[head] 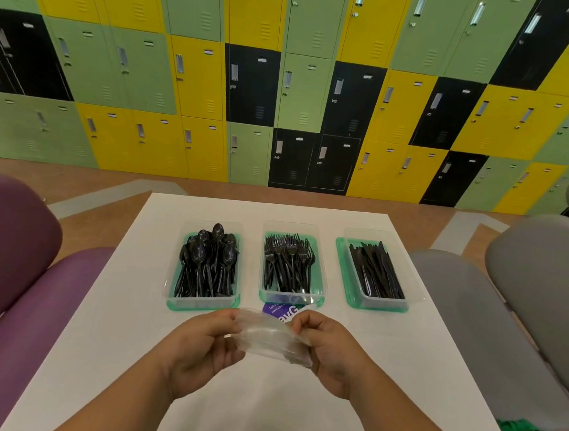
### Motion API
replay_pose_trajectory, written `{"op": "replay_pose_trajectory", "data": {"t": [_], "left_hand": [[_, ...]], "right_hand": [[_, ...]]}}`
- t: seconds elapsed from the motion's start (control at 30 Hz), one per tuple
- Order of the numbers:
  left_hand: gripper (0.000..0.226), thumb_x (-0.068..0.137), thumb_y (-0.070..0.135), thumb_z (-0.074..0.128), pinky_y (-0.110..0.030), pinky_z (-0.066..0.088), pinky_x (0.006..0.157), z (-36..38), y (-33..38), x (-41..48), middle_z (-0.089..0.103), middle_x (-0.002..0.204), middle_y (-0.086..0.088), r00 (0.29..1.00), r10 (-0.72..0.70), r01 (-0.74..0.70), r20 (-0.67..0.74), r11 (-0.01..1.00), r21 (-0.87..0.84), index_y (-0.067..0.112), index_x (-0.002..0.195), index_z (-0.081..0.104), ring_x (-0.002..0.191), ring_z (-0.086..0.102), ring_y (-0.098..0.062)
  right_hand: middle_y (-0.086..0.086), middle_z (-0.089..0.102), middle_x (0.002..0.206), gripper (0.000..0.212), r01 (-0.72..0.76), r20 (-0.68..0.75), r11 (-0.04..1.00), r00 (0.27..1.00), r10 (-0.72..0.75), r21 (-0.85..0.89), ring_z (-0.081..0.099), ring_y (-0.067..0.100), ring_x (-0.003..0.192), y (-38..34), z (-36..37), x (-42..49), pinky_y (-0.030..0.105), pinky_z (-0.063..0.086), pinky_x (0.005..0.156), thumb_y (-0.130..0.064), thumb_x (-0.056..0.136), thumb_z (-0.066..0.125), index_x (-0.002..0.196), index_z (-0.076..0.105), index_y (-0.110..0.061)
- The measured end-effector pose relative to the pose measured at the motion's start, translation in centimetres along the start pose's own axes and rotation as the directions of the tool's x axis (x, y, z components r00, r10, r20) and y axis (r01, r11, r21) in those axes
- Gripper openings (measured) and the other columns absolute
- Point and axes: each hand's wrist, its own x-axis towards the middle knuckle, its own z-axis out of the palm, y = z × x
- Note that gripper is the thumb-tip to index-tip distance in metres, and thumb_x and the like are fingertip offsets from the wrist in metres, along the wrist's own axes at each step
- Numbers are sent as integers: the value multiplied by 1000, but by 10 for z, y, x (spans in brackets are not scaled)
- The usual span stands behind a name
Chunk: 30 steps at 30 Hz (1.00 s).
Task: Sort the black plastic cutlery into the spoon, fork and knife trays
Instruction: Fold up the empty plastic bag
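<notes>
left hand (200,340), right hand (329,348) pinching clear bag (268,337) | purple label (278,310): "avG", partly hidden

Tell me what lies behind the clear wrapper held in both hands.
A purple label with white lettering shows between the clear wrapper, pinched by the left hand and right hand, and the fork tray. Much of it is covered; its text cannot be read whole.

There are three clear rectangular plastic trays with green bases: one spoon tray (202,305), one fork tray (290,298) and one knife tray (378,304). Each holds one heap, of black plastic spoons (209,260), black plastic forks (288,262) or black plastic knives (375,272), too many and too tangled to count singly. There is one white square table (128,305). Two bare hands show, one left hand (200,340) and one right hand (331,346). There is one clear crumpled plastic wrapper (267,338) and one purple printed card (278,310).
</notes>
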Motion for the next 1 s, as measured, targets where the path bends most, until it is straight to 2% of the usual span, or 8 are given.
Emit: {"op": "replay_pose_trajectory", "data": {"t": [0.07, 0.13, 0.23, 0.37, 0.47, 0.6, 0.83, 1.0], "left_hand": [[31, 88, 20, 45, -32, 56, 59, -1, 1, 0, 65, 95, -14, 994, -110, 111, 21, 990, -86, 2, 102, 66, 69, 61, -25], [48, 92, 46, 46, -39, 57, 65, 0, 1, -1, 68, 103, -15, 967, -256, 256, 9, 967, 8, 4, 104, 66, 81, 65, -34], [46, 86, 31, 64, -32, 60, 60, 5, -4, -2, 70, 107, -22, 949, -316, 308, -3, 920, 243, -2, 118, 61, 83, 71, -36], [34, 77, 3, 72, -25, 56, 54, 11, -10, 2, 72, 89, -21, 983, -124, 172, -136, 885, 433, -5, 109, 60, 77, 73, -31], [30, 74, 2, 74, -25, 54, 56, 20, -12, 5, 70, 93, -20, 978, 48, 74, -204, 831, 551, 1, 101, 63, 70, 73, -27], [23, 71, 2, 75, -25, 54, 55, 36, -23, 15, 69, 88, -14, 957, 186, 10, -221, 742, 670, 9, 91, 65, 68, 67, -23], [23, 80, 7, 71, -27, 56, 63, 56, -50, 35, 71, 97, -17, 983, 6, 58, -186, 940, 336, 0, 100, 66, 79, 70, -26], [12, 77, 0, 73, -23, 55, 57, 90, -80, 61, 64, 83, -18, 985, 20, 60, -169, 888, 456, -2, 80, 61, 72, 65, -26]], "right_hand": [[7, 57, 75, 46, 6, -27, 990, 1000, -10, -142, 53, 24, 70, 4, -1, 2, 32, 53, 66, 18, 79, 36, 59, 59, -16], [3, 53, 66, 45, 23, -36, 951, 999, -36, -307, 46, 19, 62, 5, 0, 1, 24, 43, 58, 15, 75, 35, 58, 59, -19], [-2, 54, 63, 43, 48, -58, 892, 995, -82, -450, 41, 15, 59, 4, -1, -1, 24, 35, 57, 11, 73, 35, 58, 61, -21], [9, 66, 85, 35, 11, -86, 966, 996, -34, -259, 57, 25, 76, -1, -3, -6, 32, 49, 65, 9, 82, 42, 75, 66, -15], [10, 70, 102, 16, -53, -64, 994, 997, 47, -97, 66, 27, 90, -1, -11, -10, 37, 55, 76, -20, 92, 55, 105, 64, -15], [9, 70, 108, 29, -104, -98, 960, 992, 81, -261, 68, 24, 95, 8, -25, -15, 31, 57, 74, -23, 85, 70, 112, 63, -14], [13, 68, 87, 17, -60, -270, 992, 963, 29, -110, 62, 23, 72, 17, -66, -35, 25, 52, 64, -4, 82, 71, 97, 66, 0], [10, 64, 74, 11, -41, -376, 999, 926, 28, -26, 61, 19, 60, 34, -108, -60, 26, 53, 61, -1, 84, 68, 92, 64, 5]]}}
